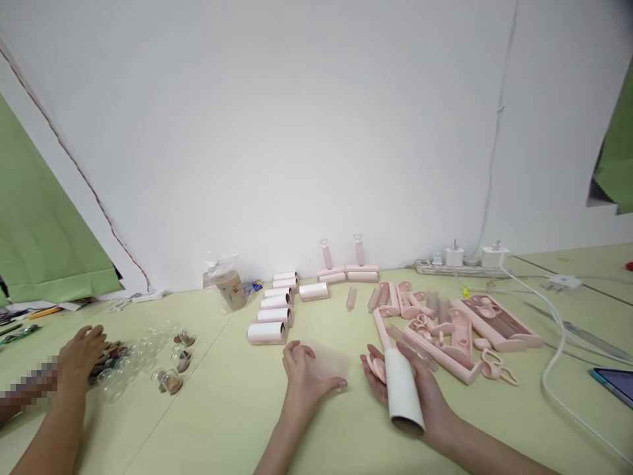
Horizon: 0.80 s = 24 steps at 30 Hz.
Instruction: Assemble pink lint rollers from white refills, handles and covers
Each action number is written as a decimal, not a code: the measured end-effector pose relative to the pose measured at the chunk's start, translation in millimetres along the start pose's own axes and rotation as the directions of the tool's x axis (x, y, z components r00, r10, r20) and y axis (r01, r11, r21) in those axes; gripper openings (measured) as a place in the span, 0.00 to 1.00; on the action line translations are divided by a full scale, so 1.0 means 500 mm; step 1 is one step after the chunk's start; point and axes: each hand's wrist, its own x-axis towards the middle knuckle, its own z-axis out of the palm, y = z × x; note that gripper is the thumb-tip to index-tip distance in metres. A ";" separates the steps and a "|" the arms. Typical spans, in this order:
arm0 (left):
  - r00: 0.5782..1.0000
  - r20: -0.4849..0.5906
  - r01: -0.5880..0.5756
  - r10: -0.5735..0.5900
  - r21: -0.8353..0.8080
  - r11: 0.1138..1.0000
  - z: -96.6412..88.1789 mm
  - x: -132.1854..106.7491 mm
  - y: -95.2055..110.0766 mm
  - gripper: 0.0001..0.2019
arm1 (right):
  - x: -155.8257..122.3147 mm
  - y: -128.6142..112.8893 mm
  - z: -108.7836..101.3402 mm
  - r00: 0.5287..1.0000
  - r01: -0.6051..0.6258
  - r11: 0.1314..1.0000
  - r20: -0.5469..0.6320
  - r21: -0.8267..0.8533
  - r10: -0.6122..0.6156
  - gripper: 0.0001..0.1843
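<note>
My right hand (429, 394) is wrapped round a white paper roll (403, 386), tilted with its hollow dark end toward me. A pink rounded part (376, 368) also sits in that palm, against the fingers. My left hand (304, 377) is apart from the roll, with its fingers curled and thumb stretched to the right. A thin translucent plastic piece (330, 365) lies between that thumb and the fingers, blurred. Just beyond the right hand are pink plastic casing parts (459, 333) and a clear tube (410, 346).
White rolls (267, 332) line up left of centre. Two small pink bottles (359, 252) stand by the wall. A bagged drink cup (230, 289), a power strip (438, 266), a white cable (548, 366) and a phone (616, 386) surround the area. Another person's hand (82, 349) touches small items at left.
</note>
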 end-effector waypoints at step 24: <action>0.778 0.540 0.418 0.322 -0.827 0.376 0.109 -0.115 0.115 0.32 | -0.027 -0.081 0.050 0.909 0.363 0.646 0.101 -0.671 -0.405 0.14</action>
